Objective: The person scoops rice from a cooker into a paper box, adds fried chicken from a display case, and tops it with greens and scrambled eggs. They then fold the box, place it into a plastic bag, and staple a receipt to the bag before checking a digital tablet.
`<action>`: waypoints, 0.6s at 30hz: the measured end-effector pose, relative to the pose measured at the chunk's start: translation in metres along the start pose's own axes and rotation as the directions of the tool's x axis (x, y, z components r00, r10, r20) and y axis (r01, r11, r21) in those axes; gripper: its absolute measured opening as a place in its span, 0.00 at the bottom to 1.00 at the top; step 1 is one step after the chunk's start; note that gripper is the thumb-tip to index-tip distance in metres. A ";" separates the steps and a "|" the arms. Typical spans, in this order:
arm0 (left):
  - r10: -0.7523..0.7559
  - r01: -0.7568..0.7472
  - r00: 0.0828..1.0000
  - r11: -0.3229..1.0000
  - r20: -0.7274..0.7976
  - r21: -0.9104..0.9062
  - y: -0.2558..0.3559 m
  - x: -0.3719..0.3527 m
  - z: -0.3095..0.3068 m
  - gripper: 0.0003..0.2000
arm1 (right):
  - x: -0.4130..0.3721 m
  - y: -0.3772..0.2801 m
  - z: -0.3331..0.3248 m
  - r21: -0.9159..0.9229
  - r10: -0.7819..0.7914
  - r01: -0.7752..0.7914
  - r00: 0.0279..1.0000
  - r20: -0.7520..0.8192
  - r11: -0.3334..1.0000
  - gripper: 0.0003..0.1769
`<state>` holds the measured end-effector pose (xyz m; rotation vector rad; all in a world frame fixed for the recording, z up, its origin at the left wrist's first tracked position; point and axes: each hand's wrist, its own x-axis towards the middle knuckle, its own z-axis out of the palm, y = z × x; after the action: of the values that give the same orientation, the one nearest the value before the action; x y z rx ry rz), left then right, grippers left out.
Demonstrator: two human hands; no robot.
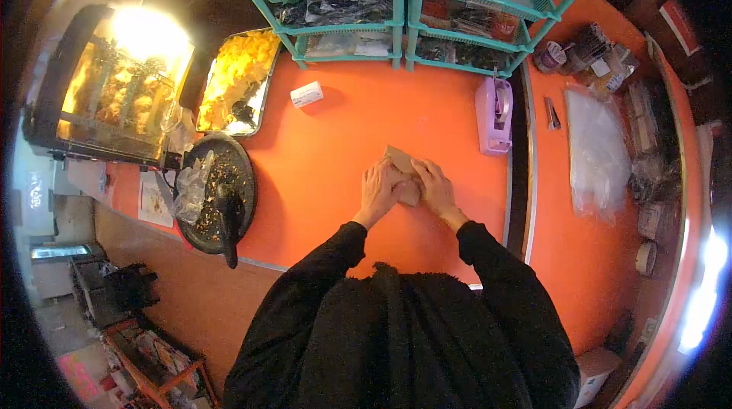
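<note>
A piece of brown cardboard or stiff paper point(400, 157), folded, is held between both hands over the orange table. My left hand point(378, 192) has its fingers closed on its left side. My right hand point(435, 189) grips the right side, with fingers bent over the upper edge. The two thumbs come close together at the middle, and a lower corner of the brown piece shows between the hands. Fingers cover much of it, so its full shape cannot be made out.
A small white roll or box point(306, 94) and a purple tape dispenser point(494, 115) stand farther back. Teal shelf baskets point(347, 30) rise behind. Left are a tray point(263, 89) of yellow food, a round dark dish point(245, 214) and a lit display case point(114, 96). Plastic bags point(598, 153) lie right.
</note>
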<state>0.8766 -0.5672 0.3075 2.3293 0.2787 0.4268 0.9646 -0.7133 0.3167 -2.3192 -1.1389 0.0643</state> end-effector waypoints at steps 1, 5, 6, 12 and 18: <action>0.045 -0.050 0.997 0.995 0.063 0.082 -0.001 -0.003 -0.006 0.29 | -0.012 0.002 0.001 -0.030 0.017 -0.017 1.000 0.024 0.999 0.23; 0.027 -0.056 0.995 0.950 0.098 0.306 0.013 -0.023 -0.020 0.29 | -0.062 -0.015 -0.007 -0.289 -0.093 0.100 0.995 0.035 0.952 0.23; -0.017 0.001 0.999 0.942 0.044 0.337 0.019 -0.030 -0.019 0.29 | -0.066 -0.019 -0.011 -0.265 -0.108 0.107 0.994 0.008 0.958 0.22; 0.059 -0.060 0.998 0.964 0.009 0.258 0.035 -0.056 0.003 0.30 | -0.025 -0.028 -0.023 0.125 0.084 -0.088 0.996 0.039 0.988 0.19; 0.075 -0.164 0.948 0.947 0.309 0.274 0.046 -0.031 -0.043 0.31 | -0.025 -0.028 -0.021 -0.019 0.055 -0.053 0.993 0.109 0.998 0.22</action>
<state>0.8349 -0.5822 0.3615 2.6747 0.0553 0.0918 0.9339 -0.7281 0.3438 -2.3861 -1.1331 0.2052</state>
